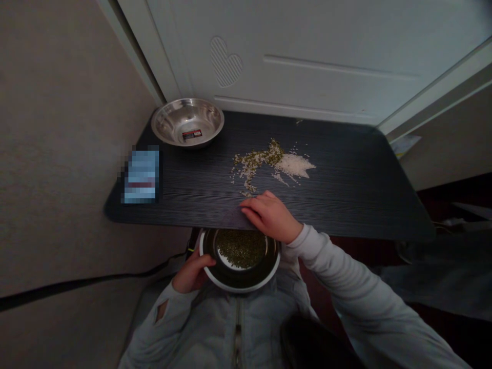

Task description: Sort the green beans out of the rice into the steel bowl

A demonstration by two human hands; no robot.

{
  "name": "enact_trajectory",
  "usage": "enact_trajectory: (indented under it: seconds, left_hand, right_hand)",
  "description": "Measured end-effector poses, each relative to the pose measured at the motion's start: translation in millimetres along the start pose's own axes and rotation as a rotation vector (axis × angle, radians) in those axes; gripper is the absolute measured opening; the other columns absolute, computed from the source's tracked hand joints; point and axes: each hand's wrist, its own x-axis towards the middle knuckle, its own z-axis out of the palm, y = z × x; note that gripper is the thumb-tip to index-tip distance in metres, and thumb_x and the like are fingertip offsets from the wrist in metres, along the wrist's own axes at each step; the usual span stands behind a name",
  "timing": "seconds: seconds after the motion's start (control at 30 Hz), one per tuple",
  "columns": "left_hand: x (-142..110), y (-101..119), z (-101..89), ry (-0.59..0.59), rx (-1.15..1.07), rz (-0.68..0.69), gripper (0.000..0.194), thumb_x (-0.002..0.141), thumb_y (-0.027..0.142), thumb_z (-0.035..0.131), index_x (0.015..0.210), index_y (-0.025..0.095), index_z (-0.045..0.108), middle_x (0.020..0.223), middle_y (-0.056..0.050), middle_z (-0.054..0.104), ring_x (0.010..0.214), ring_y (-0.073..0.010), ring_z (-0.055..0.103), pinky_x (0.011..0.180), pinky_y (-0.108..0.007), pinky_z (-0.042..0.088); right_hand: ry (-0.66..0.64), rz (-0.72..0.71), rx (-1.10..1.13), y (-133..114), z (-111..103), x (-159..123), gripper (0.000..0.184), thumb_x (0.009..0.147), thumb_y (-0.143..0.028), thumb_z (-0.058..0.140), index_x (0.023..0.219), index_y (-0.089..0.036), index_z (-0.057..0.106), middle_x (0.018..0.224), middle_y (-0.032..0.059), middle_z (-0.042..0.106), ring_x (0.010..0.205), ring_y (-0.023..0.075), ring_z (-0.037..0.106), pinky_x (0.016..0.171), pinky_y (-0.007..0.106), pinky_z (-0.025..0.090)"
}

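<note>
My left hand [191, 273] grips the rim of a round metal bowl [230, 283] held just below the near edge of the dark table [346, 189]. The bowl holds a heap of small green beans [240, 247]. My right hand [270, 214] lies at the table's near edge with its fingers curled over a thin grey card [234, 219], right above the bowl. Farther out on the table lies a scatter of green beans [261, 158] mixed with white rice [294, 165].
An empty steel bowl [187, 122] with a label inside stands at the table's far left corner. A phone [140, 175] lies near the left edge. A white door [307, 56] rises behind the table and a dark cable [77, 284] crosses the floor at left.
</note>
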Motion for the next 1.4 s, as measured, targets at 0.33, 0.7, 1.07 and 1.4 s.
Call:
enact_trajectory:
  seconds: [0.33,0.7,1.07,1.4]
  left_hand:
    - [-4.2,0.8,3.4,0.014,-0.009,0.01,0.063,0.045,0.006,0.058,0.107,0.015,0.062,0.075,-0.005,0.074,0.077,-0.0294,0.067,0.067,-0.036,0.05]
    - [-3.2,-0.5,5.1,0.026,-0.007,-0.014,0.062,0.047,0.007,0.058,0.108,0.017,0.062,0.079,-0.006,0.074,0.078,-0.0304,0.067,0.062,-0.035,0.05]
    - [-0.2,-4.9,3.3,0.004,-0.002,-0.005,0.065,0.047,0.008,0.058,0.111,0.016,0.059,0.077,-0.006,0.074,0.077,-0.0295,0.066,0.063,-0.034,0.049]
    - [9.2,-7.0,-0.2,0.013,0.025,-0.057,0.068,0.043,0.008,0.059,0.11,0.016,0.059,0.076,-0.005,0.073,0.075,-0.0284,0.066,0.053,-0.029,0.046]
  right_hand:
    - [0.012,-0.006,0.059,-4.1,-1.4,-3.1,0.023,0.09,-0.028,0.04,0.1,-0.016,0.058,0.084,0.0084,0.067,0.074,0.0172,0.058,0.074,0.032,0.036]
    - [-0.01,0.032,0.097,-22.3,-4.8,-26.9,0.03,0.089,-0.022,0.04,0.117,-0.018,0.05,0.092,0.008,0.067,0.078,0.0181,0.057,0.075,0.035,0.04]
    - [0.378,0.479,0.32,26.8,-25.5,-37.7,0.026,0.084,-0.022,0.045,0.109,-0.021,0.051,0.076,0.0002,0.057,0.069,0.0136,0.055,0.068,0.027,0.045]
    - [0.335,0.492,0.322,24.4,-19.4,-34.5,0.027,0.083,-0.022,0.044,0.109,-0.021,0.052,0.077,0.0005,0.056,0.071,0.0141,0.053,0.071,0.028,0.043]
